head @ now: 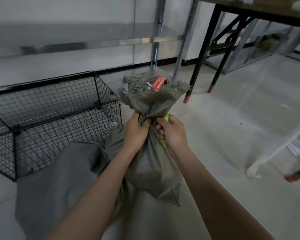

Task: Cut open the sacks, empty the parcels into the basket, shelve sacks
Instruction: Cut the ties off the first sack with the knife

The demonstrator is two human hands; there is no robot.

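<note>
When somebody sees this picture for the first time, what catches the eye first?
In the centre, the left hand and right hand grip the gathered neck of a grey-green sack, the right hand also holding a bright green tool. A red tag sits on the sack's frayed top. A black wire basket stands on the floor at the left.

Two hands: the left hand and the right hand. Two sacks are countable: a held sack in the left hand and a second sack lying left of it. One green tool in the right hand. One wire basket left of the left hand. One red label above both hands.
</note>
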